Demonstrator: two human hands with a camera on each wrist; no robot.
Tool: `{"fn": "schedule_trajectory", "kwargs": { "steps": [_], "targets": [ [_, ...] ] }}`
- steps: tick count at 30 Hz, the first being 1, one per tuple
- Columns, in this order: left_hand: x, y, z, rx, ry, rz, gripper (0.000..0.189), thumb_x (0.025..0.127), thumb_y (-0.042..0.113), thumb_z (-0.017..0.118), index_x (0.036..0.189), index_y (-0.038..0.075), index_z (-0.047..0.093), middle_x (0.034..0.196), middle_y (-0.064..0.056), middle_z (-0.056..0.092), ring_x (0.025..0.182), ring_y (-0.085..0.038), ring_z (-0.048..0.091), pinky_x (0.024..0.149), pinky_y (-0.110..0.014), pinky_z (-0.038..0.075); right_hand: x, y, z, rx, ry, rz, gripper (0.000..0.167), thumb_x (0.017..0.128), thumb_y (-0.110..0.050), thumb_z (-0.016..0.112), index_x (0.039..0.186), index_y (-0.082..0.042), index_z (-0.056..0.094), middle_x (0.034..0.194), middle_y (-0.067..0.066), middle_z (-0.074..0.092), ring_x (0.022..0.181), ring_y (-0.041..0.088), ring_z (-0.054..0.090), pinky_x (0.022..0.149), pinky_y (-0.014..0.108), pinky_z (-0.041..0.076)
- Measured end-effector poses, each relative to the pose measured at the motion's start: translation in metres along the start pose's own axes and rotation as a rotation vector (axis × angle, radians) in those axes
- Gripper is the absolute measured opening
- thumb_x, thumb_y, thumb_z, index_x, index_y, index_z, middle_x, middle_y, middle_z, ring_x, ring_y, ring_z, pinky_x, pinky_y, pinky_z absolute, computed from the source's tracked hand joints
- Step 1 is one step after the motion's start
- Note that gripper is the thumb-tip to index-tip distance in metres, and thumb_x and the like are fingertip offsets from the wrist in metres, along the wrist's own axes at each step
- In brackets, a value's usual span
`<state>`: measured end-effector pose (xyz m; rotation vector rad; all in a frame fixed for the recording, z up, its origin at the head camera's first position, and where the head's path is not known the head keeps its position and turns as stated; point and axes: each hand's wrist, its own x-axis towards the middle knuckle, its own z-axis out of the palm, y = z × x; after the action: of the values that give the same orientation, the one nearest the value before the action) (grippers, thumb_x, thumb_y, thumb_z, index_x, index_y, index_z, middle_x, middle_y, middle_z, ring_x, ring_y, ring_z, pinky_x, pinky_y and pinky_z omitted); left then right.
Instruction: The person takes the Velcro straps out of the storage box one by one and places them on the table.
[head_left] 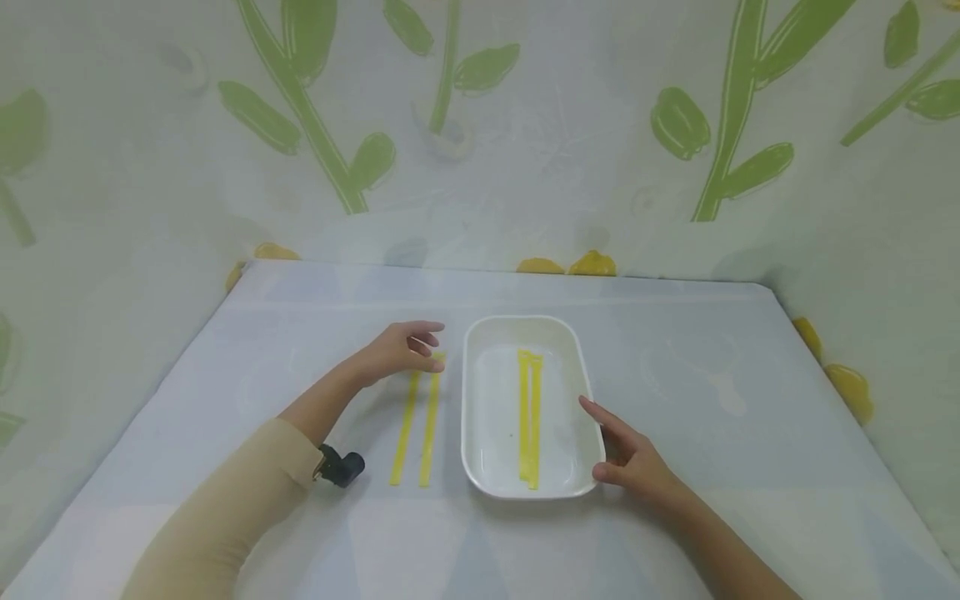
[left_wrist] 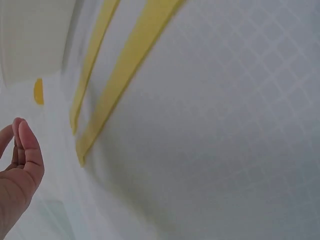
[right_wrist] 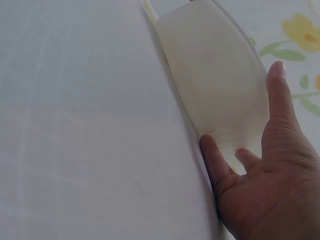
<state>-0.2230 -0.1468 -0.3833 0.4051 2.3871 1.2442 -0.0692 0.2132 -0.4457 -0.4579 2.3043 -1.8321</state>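
A white rectangular tray (head_left: 487, 417) with rounded corners stands on the table. Two narrow yellow strips (head_left: 524, 425) lie lengthwise inside it, close together. Left of the tray, two more yellow strips (head_left: 429, 442) lie side by side on the table. My left hand (head_left: 401, 348) hovers over their far ends, fingers loosely bent with nothing visible between them. In the left wrist view that hand (left_wrist: 20, 172) is apart from the strips (left_wrist: 115, 87). My right hand (head_left: 633, 462) touches the tray's right side near the front corner. In the right wrist view its spread fingers rest along the outer wall (right_wrist: 215, 75).
A pale cloth covers the table (head_left: 712, 483). Behind it and at both sides rise pale walls (head_left: 555, 125) printed with green stems and yellow flowers. A black device (head_left: 341, 468) sits at the left sleeve's cuff.
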Motion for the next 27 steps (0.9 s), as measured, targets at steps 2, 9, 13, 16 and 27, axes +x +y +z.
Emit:
{"fn": "schedule_trajectory", "kwargs": {
  "steps": [2, 9, 13, 16, 27],
  "targets": [
    [0.003, 0.005, 0.0, 0.005, 0.004, -0.001, 0.072, 0.078, 0.021, 0.078, 0.141, 0.009, 0.045, 0.127, -0.016, 0.056, 0.112, -0.028, 0.055, 0.092, -0.038, 0.047, 0.0, -0.001, 0.0, 0.005, -0.001, 0.007, 0.078, 0.081, -0.013, 0.074, 0.148, -0.015, 0.033, 0.153, 0.023, 0.021, 0.118, -0.015, 0.042, 0.08, 0.027, 0.054],
    [0.012, 0.025, 0.0, 0.012, -0.032, 0.014, 0.071, 0.077, 0.022, 0.078, 0.14, 0.013, 0.046, 0.128, -0.014, 0.056, 0.113, -0.026, 0.054, 0.097, -0.042, 0.045, 0.001, -0.001, 0.001, 0.018, -0.008, -0.02, 0.077, 0.082, -0.013, 0.073, 0.148, -0.013, 0.033, 0.152, 0.026, 0.021, 0.117, -0.012, 0.045, 0.078, 0.027, 0.055],
    [0.016, 0.037, -0.001, 0.008, -0.127, 0.076, 0.069, 0.078, 0.02, 0.077, 0.14, 0.01, 0.047, 0.128, -0.015, 0.056, 0.113, -0.026, 0.054, 0.098, -0.041, 0.044, 0.001, -0.002, 0.001, 0.006, -0.002, -0.007, 0.078, 0.081, -0.013, 0.074, 0.148, -0.014, 0.033, 0.152, 0.025, 0.022, 0.116, -0.013, 0.044, 0.077, 0.027, 0.055],
    [0.019, 0.047, -0.001, 0.001, -0.187, 0.112, 0.067, 0.079, 0.018, 0.076, 0.139, 0.008, 0.047, 0.129, -0.018, 0.055, 0.113, -0.025, 0.054, 0.098, -0.04, 0.044, 0.001, -0.001, 0.002, -0.003, 0.005, 0.008, 0.078, 0.081, -0.012, 0.074, 0.147, -0.013, 0.033, 0.153, 0.024, 0.022, 0.116, -0.014, 0.044, 0.077, 0.027, 0.055],
    [0.038, 0.081, 0.008, 0.029, -0.236, 0.12, 0.058, 0.081, 0.027, 0.075, 0.135, 0.021, 0.053, 0.132, -0.011, 0.055, 0.118, -0.018, 0.053, 0.102, -0.041, 0.04, 0.001, -0.003, 0.001, 0.015, -0.003, 0.026, 0.077, 0.082, -0.014, 0.073, 0.148, -0.014, 0.032, 0.153, 0.024, 0.022, 0.113, -0.006, 0.051, 0.077, 0.028, 0.055]
  ]
}}
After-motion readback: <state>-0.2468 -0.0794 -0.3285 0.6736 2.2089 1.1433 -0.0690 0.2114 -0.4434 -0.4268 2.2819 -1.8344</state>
